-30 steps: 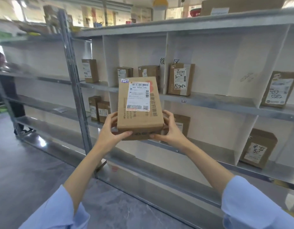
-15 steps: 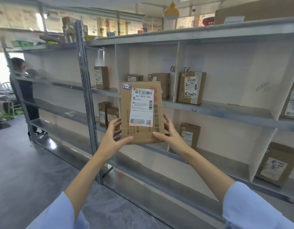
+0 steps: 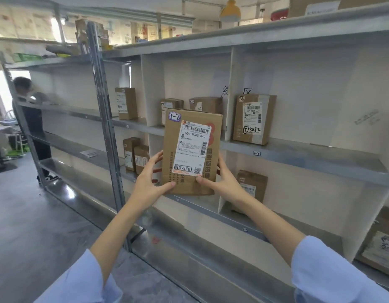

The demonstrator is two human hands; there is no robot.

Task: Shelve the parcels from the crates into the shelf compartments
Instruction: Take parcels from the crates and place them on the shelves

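A brown cardboard parcel (image 3: 192,149) with a white shipping label and a small "1-2" sticker is upright in front of the metal shelf (image 3: 298,155). My left hand (image 3: 151,182) grips its lower left edge and my right hand (image 3: 222,182) grips its lower right edge. The parcel is in the air, just before the compartment with two small parcels (image 3: 207,104) standing at the back. The compartment to the right holds one labelled parcel (image 3: 253,119).
More parcels stand in the lower compartments (image 3: 252,184) and in the left ones (image 3: 125,103). A steel upright post (image 3: 104,119) divides the racks. A person (image 3: 34,119) stands at the far left by the neighbouring rack. Grey floor (image 3: 36,226) lies below.
The parcel has tilted from leaning back to upright, label facing me, and moved closer to the shelf. The view has shifted left and nearer.
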